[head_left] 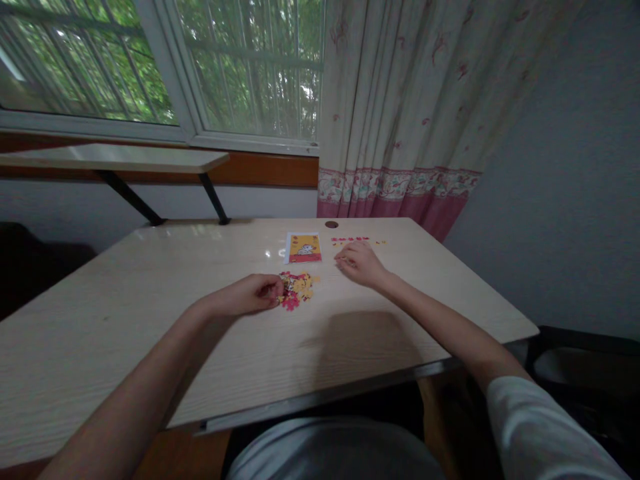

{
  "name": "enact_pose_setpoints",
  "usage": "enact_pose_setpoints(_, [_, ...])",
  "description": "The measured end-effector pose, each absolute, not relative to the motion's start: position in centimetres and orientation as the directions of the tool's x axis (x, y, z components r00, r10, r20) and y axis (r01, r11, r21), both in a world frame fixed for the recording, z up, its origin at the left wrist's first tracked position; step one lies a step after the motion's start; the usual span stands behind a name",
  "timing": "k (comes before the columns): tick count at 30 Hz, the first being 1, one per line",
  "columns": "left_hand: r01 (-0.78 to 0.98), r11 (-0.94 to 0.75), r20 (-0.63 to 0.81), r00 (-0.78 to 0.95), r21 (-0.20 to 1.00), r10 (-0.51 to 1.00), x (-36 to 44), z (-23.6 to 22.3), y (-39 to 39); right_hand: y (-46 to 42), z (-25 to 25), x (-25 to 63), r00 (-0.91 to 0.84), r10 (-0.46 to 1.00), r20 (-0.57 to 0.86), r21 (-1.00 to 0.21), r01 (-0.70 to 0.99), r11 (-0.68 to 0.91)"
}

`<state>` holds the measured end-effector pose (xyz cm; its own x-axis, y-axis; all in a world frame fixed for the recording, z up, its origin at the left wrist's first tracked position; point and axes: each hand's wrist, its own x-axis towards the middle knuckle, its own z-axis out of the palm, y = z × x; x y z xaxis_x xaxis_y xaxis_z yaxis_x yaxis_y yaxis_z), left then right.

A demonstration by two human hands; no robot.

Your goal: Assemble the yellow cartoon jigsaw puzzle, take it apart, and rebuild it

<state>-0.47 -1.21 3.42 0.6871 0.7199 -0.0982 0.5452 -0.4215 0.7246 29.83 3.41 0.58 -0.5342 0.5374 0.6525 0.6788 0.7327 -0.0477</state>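
One card (303, 248), marks unreadably small; left grip (254, 293), at puzzle pieces (299, 287), and right grip (364, 264) narrow, contents unclear.

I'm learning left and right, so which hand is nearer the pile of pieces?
Left. The left hand is at the left edge of the pile; the right hand is farther, beyond it and to the right.

Dim daylight is entering the barred window (173, 67), glare (269, 253) is dotting the wood-grain desk (260, 360), soft shadow (370, 343) is darkening its front.
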Motion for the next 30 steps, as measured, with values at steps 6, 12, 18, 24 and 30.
enact_pose_setpoints(6, [0.306,-0.194,0.022,0.488,0.932,0.873,2.1,2.5,-1.8,-0.6,0.3,25.5,-0.619,0.437,0.652,-0.068,0.527,0.847])
enact_pose_setpoints(12, [0.065,-0.106,0.063,0.475,0.992,0.878,3.3,0.6,-1.2,-0.8,-0.3,25.1,-0.597,0.431,0.677,-0.088,0.515,0.853])
enact_pose_setpoints(18, [0.077,-0.114,0.057,0.527,0.991,0.848,3.3,0.2,-1.2,-0.9,-0.6,24.8,-0.631,0.365,0.685,-0.006,0.496,0.868])
enact_pose_setpoints(24, [0.1,-0.115,0.041,0.556,0.988,0.83,3.5,0.7,-1.5,-1.3,-0.2,24.5,-0.655,0.326,0.682,0.049,0.486,0.873])
enact_pose_setpoints(30, [0.121,-0.136,0.048,0.548,0.983,0.835,3.5,0.5,-1.5,-1.1,-0.3,24.7,-0.662,0.314,0.68,0.06,0.477,0.877])
